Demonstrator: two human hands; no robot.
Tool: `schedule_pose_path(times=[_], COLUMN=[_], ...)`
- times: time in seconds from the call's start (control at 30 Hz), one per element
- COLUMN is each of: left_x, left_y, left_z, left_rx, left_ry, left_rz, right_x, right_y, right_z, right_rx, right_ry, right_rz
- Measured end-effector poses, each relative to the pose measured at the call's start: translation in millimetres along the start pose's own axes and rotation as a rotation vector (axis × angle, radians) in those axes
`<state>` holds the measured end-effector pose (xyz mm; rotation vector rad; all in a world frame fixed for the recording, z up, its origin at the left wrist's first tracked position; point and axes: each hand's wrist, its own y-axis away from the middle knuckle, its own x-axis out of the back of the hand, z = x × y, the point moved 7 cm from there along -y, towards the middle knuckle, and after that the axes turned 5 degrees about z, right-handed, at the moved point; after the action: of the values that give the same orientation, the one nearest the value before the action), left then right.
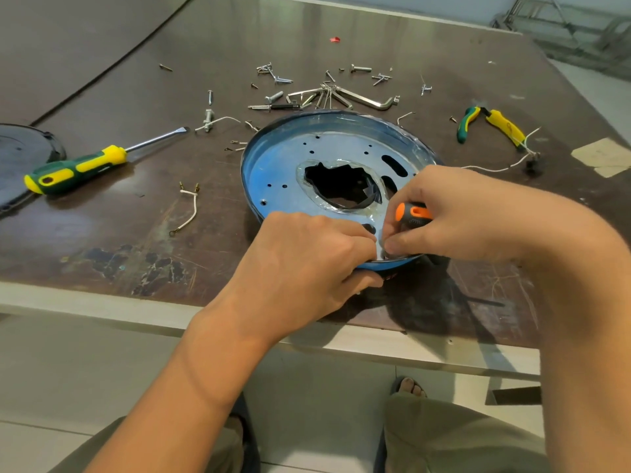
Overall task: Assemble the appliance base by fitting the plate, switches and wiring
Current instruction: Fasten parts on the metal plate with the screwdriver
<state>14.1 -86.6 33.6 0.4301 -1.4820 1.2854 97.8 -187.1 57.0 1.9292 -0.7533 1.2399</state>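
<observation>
A round metal base plate [283, 158] with a blue film, small holes and a ragged dark centre opening lies near the table's front edge. My left hand [307, 264] grips the plate's near rim, fingers curled over it and thumb under. My right hand [457, 213] holds a short screwdriver with an orange and black handle [411, 213], its tip hidden down at the near rim between my fingertips. A short white wire with terminals [189, 208] lies left of the plate.
A green and yellow flat screwdriver [85, 165] lies at the left, beside a dark round part [20, 155]. Loose screws and hex keys [327, 93] are scattered behind the plate. Yellow-green pliers [491, 126] and a white wire [495, 169] lie right.
</observation>
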Motion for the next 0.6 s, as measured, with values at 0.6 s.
schedule_pose_path(times=[0.6], left_x=[1.9], left_y=[-1.2], left_z=[2.1], left_rx=[-0.040], left_ry=[0.005], left_rz=[0.005], right_x=[42.8], right_y=[17.0], right_z=[22.9], right_rx=[0.073], right_ry=[-0.429], right_rz=[0.441])
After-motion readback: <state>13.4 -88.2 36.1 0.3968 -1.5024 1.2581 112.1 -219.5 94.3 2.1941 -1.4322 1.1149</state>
